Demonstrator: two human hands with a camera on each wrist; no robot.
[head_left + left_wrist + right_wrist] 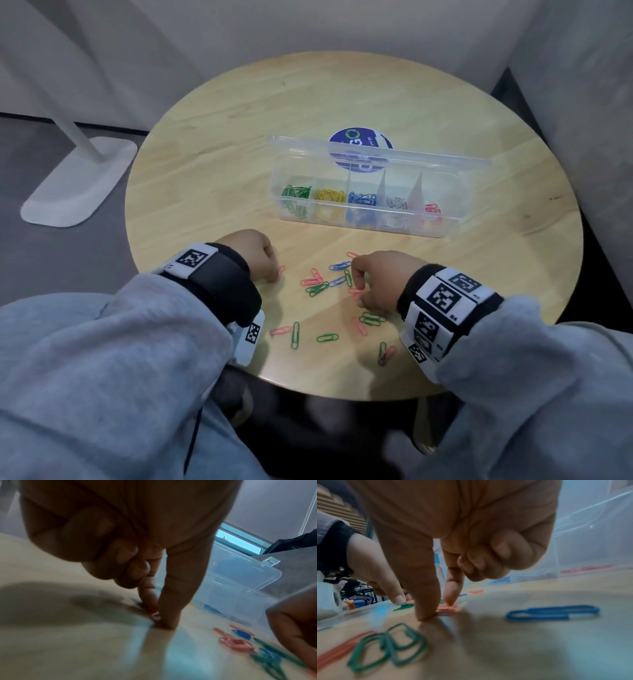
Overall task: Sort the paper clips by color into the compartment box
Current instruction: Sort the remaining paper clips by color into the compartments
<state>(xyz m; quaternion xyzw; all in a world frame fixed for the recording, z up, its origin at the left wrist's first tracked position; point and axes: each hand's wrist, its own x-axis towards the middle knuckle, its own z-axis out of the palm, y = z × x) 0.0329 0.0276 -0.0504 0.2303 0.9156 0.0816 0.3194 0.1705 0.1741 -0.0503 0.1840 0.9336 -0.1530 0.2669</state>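
A clear compartment box (pixel 363 228) stands open mid-table, holding green, yellow, blue, white and red clips in separate sections. Loose red, green and blue paper clips (pixel 317 284) lie scattered near the front edge. My right hand (pixel 358 294) pinches a red paper clip (pixel 447 608) flat on the wood between thumb and index finger, its other fingers curled. My left hand (pixel 275 275) has thumb and index tip together on the table (pixel 161 622), on a red clip (pixel 281 269) whose end shows beside the fingers. A blue clip (pixel 553 612) lies right of the right hand.
The round wooden table (pixel 342 102) ends close to my body. Green clips (pixel 295 335) and red clips (pixel 281 330) lie between my wrists. A blue round sticker (pixel 359 140) shows behind the box lid. A white stand base (pixel 78 185) sits on the floor, left.
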